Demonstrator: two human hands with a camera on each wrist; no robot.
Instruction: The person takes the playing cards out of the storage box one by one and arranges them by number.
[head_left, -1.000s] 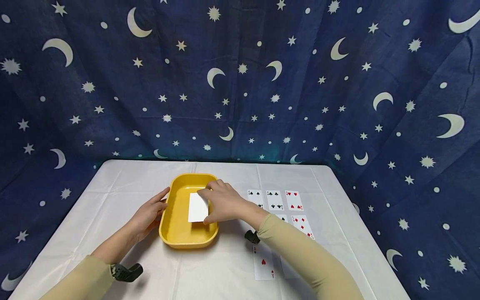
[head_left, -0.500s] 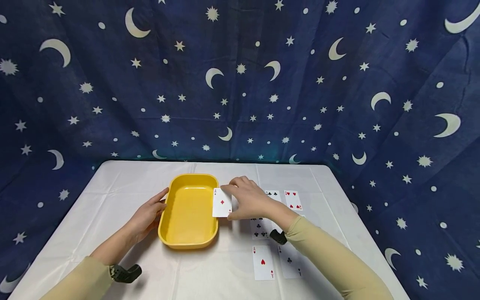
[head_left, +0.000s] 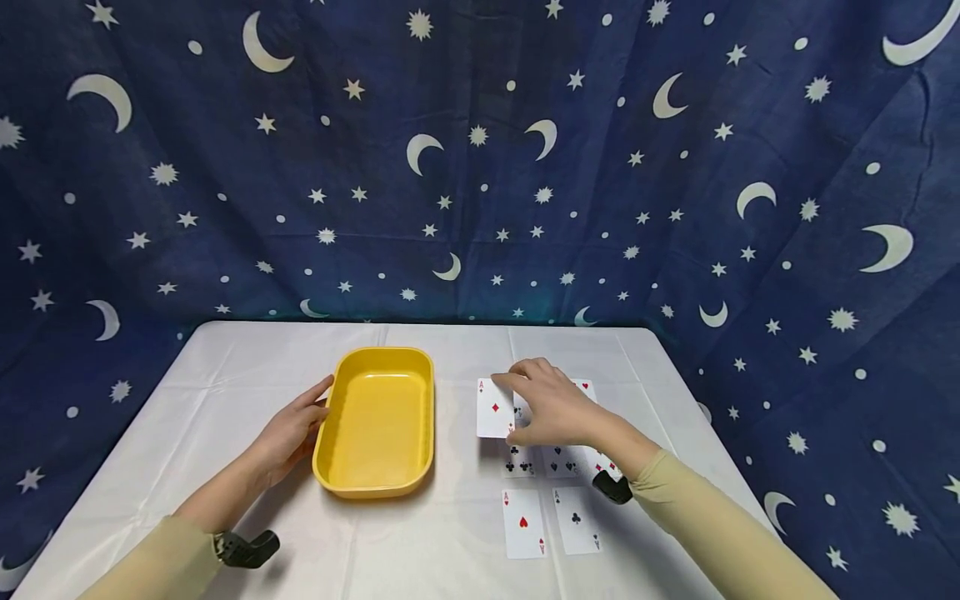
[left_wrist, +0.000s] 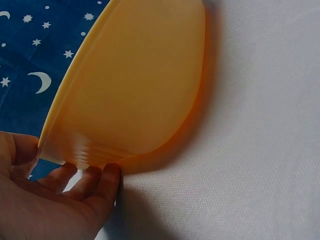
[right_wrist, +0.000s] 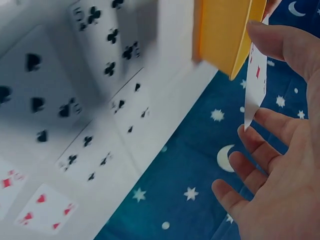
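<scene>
My right hand (head_left: 553, 405) pinches a playing card, the ace of diamonds (head_left: 493, 407), by its edges between thumb and fingers. The card is raised over the left end of the rows of cards, its face toward me in the head view. The right wrist view shows the same ace of diamonds (right_wrist: 257, 80) nearly edge-on. At the left, my left hand (head_left: 288, 437) touches the outer side of a yellow tray (head_left: 375, 429) with relaxed fingers. In the left wrist view its fingertips (left_wrist: 111, 175) lie along the tray's lower wall.
Face-up fours and fives lie in two rows under the right hand, partly hidden, including a five of clubs (right_wrist: 111, 37). Nearer me lie the ace of hearts (head_left: 522, 525) and the ace of clubs (head_left: 577, 521). A starry blue curtain (head_left: 480, 167) hangs behind the white table (head_left: 255, 358).
My right hand has lifted the card out of the tray and carried it right, over the rows. Its back showed first; now its face shows. The left hand stays at the tray.
</scene>
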